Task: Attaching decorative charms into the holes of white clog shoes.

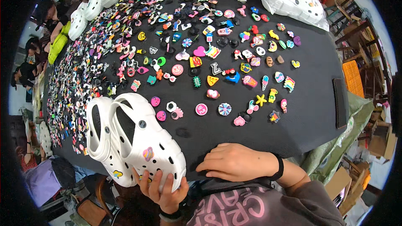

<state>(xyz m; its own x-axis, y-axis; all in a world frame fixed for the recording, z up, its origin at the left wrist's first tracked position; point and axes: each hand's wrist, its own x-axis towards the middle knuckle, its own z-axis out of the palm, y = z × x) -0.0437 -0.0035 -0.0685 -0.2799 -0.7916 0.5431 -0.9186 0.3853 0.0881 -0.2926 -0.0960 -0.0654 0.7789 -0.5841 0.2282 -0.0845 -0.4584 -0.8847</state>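
Note:
My left hand (161, 189) is closed on the toe of a white clog (133, 136), its fingers spread across the front holes. A second white clog (100, 154) leans against it on the left. The held clog carries a pink, swirled charm (148, 154); something yellow shows beside my fingertips. On the other clog's toe sits a yellow charm (118, 173). My right hand (232, 162) lies on the black table's near edge, fingers loosely stretched to the left, with nothing visible in it. Nearby on the table are a round pink charm (201, 109) and a striped flower charm (225, 109).
Rows of single charms (250, 80) cover the middle of the black table (301, 125), and a dense heap (83, 75) spreads across the left. Bagged white clogs (293, 2) stand at the far right. A dark phone-like slab (340, 103) lies by the right edge. People sit along the left.

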